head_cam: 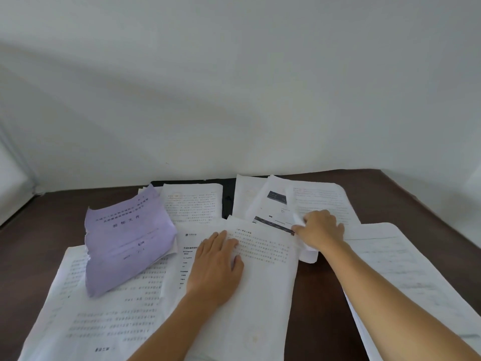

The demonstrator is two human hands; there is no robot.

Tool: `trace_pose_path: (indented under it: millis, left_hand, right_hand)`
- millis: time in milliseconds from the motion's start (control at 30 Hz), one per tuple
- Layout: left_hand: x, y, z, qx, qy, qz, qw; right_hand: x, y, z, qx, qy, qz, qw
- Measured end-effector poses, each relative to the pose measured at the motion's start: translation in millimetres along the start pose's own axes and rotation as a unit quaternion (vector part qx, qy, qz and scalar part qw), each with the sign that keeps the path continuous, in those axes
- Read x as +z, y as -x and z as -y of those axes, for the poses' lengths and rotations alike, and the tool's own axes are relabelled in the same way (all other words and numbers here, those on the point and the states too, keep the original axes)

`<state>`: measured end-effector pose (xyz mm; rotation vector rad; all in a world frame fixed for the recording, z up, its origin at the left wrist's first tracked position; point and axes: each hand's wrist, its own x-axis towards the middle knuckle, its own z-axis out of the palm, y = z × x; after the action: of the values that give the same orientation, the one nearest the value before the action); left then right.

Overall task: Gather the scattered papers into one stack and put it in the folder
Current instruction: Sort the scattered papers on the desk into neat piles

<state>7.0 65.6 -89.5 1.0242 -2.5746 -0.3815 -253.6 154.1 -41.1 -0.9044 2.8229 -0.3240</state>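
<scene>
Head view: papers strewn over a dark brown table (406,194), both hands at work gathering them.

Largest first: white printed sheets (109,308) overlap from 7 to 3 o'clock, some creased; the black folder (227,201) lies open at 12 o'clock, mostly buried under pages, so nothing is yet filed. A crumpled lilac cover sheet (125,241) sits at 9 o'clock atop the white ones. The left hand (216,269) presses flat at centre, fingers together and extended, likely pinning the central page (263,282) as the stack's base. The right hand (321,230), at 2 o'clock, has fingers curled and pinched on a sheet corner (298,222), seemingly to drag it inward.
</scene>
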Motion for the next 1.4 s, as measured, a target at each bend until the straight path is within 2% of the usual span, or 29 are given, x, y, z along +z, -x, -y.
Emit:
trace_pose_path:
  millis: [67, 200, 267, 333, 367, 433, 500, 533, 567, 600, 667, 733, 767, 833, 867, 933, 1033, 1200, 1300, 1400]
  left_hand:
    - [0.7, 0.1, 0.4, -0.004, -0.002, 0.005, 1.0]
    - [0.9, 0.1, -0.2, -0.009, -0.021, 0.005, 1.0]
    - [-0.4, -0.1, -0.7, -0.003, -0.009, -0.005, 1.0]
    - [-8.1, -1.3, -3.6, -0.016, 0.089, -0.018, 0.996]
    - [-14.7, -2.1, -4.1, -0.039, 0.171, -0.035, 0.984]
    - [-26.2, -3.4, -1.8, -0.113, 0.352, -0.077, 0.926]
    - [-35.8, -3.4, 3.7, -0.173, 0.457, -0.095, 0.867]
    - [-39.1, -3.2, 9.3, -0.183, 0.469, -0.105, 0.858]
    - [-38.7, -3.5, 12.6, -0.191, 0.464, -0.114, 0.857]
    - [-37.9, -3.2, 15.4, -0.198, 0.453, -0.124, 0.86]
    - [-30.6, -4.7, 19.4, -0.206, 0.432, -0.146, 0.866]
    - [-26.6, -8.0, 16.2, -0.227, 0.435, -0.173, 0.854]
    - [-24.5, -10.4, 16.3, -0.239, 0.446, -0.186, 0.842]
    - [-22.2, -12.7, 16.0, -0.249, 0.496, -0.198, 0.808]
    - [-22.1, -12.9, 14.8, -0.251, 0.516, -0.2, 0.794]
    - [-24.0, -11.5, 16.4, -0.25, 0.531, -0.206, 0.783]
    - [-21.9, -7.9, 16.0, -0.246, 0.525, -0.218, 0.785]
    - [-20.7, -9.8, 16.1, -0.244, 0.53, -0.204, 0.786]
    - [-20.8, -10.6, 18.2, -0.239, 0.518, -0.201, 0.796]
    - [-19.6, -10.3, 19.5, -0.239, 0.507, -0.196, 0.805]
  right_hand:
    - [3.7, 3.4, 3.7, -0.026, -0.007, -0.023, 0.999]
    - [-0.1, 9.8, 13.7, -0.067, 0.055, -0.088, 0.992]
    - [-6.9, 16.4, 26.7, -0.104, 0.025, -0.104, 0.989]
    - [-14.2, 32.1, 46.1, -0.157, -0.052, -0.125, 0.978]
    - [-15.8, 42.3, 56.9, -0.179, -0.09, -0.121, 0.972]
    - [-15.5, 62.4, 76.5, -0.226, -0.163, -0.042, 0.959]
    - [-14.9, 80.3, 88.4, -0.274, -0.245, 0.13, 0.921]
    - [-15.7, 85.5, 91.8, -0.295, -0.266, 0.219, 0.891]
    - [-16.9, 85.5, 88.3, -0.304, -0.259, 0.267, 0.877]
    - [-17.3, 80.4, 82.8, -0.301, -0.241, 0.272, 0.881]
    - [-16.9, 58.0, 64.9, -0.242, -0.217, 0.181, 0.928]
    - [-19.4, 27.9, 36.4, -0.1, -0.159, 0.034, 0.982]
    - [-22.2, 16.1, 21.9, -0.024, -0.107, -0.01, 0.994]
    - [-23.5, 0.4, -1.1, 0.089, -0.036, 0.003, 0.995]
    - [-22.2, -4.6, -7.6, 0.102, -0.029, 0.018, 0.994]
    - [-14.0, -9.6, -7.1, 0.071, -0.041, 0.01, 0.997]
    - [-8.2, -6.6, 1.9, 0.01, -0.067, -0.057, 0.996]
    - [-4.6, -3.1, 7.3, -0.024, -0.166, -0.133, 0.977]
    - [-3.7, -5.6, 1.3, -0.037, -0.175, -0.185, 0.966]
    - [-0.9, -6.1, -7.4, -0.057, -0.162, -0.171, 0.97]
